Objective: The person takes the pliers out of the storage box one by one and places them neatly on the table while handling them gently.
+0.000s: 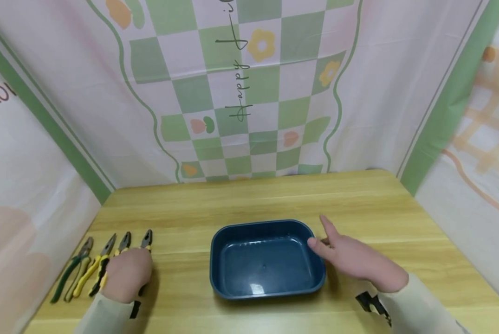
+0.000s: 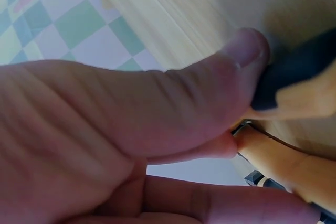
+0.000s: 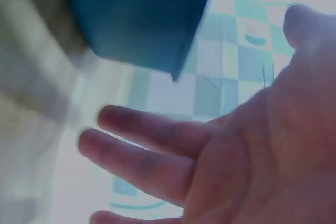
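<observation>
At the left of the table my left hand (image 1: pixel 128 273) holds the handles of a pair of pliers with black and yellow grips. In the left wrist view my thumb presses the black-and-yellow handle (image 2: pixel 302 74), with fingers below. The rightmost pliers (image 1: pixel 147 238) show their dark jaws past this hand; most of their handles are hidden. Beside it lie another pair of pliers (image 1: pixel 124 242), partly covered, yellow-and-black needle-nose pliers (image 1: pixel 92 271) and green-handled pliers (image 1: pixel 71 274). My right hand (image 1: pixel 349 255) has its fingers extended at the right side of a dark blue plastic bin (image 1: pixel 262 264).
The bin sits near the middle of the wooden table (image 1: pixel 182 208), with its open top facing up. Patterned cloth (image 1: pixel 262 88) hangs behind the table's far edge, and more cloth encloses both sides.
</observation>
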{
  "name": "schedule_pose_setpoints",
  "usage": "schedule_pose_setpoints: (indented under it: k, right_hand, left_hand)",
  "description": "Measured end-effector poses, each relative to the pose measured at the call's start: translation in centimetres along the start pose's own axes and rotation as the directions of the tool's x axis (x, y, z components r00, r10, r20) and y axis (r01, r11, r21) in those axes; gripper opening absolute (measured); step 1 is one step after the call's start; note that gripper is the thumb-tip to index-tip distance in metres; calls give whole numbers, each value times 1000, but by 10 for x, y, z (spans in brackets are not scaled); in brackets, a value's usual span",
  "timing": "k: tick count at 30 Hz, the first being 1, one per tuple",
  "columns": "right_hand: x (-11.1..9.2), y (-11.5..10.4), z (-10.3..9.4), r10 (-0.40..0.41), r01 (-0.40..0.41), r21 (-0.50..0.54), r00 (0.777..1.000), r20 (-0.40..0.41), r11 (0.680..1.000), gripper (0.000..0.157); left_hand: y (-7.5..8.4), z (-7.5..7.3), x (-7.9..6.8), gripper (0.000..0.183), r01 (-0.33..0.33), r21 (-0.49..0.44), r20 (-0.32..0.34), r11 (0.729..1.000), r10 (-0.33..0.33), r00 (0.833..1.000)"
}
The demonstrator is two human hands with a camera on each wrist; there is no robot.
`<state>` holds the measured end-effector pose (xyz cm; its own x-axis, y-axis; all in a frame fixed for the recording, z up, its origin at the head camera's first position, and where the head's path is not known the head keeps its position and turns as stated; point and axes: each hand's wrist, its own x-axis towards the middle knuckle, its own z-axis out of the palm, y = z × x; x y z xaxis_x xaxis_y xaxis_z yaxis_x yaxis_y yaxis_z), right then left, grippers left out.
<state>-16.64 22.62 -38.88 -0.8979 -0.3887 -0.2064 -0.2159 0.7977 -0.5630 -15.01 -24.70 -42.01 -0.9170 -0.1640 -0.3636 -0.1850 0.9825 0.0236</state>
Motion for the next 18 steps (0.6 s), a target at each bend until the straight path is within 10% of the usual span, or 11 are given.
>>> schedule_pose_setpoints:
  k: [18]
  right_hand:
    - [13,2,-22,71,-160,-181,905,-419,970,103]
  left_hand:
    - [7,-7,-7,21,75,-52,8,996,-74,997]
